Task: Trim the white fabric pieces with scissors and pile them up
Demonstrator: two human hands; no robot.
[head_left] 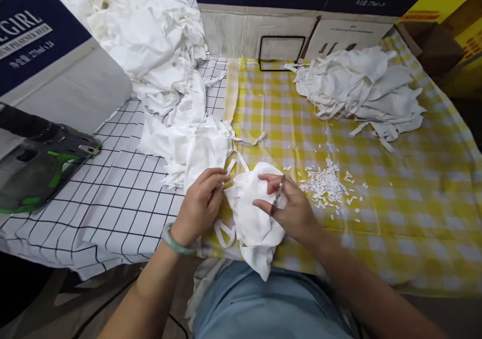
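A white cloth piece with thin straps (256,213) lies at the table's front edge, its lower corner hanging over. My left hand (203,201) pinches the end of a white strap (231,167) beside it. Over the cloth, my right hand (289,206) holds small metal snips (279,191) between its thumb and fingers. The thumb and index finger are spread around the tool, and its tips are too blurred to make out. To the right of this hand is a scattered heap of tiny white clippings (327,184).
White cloth pieces form a large pile (161,58) at the left and a smaller pile (365,88) at the back right. Beer cartons (259,30) stand behind. A grey-green power tool (41,163) is at far left, and a black wire frame (281,70) leans at the back.
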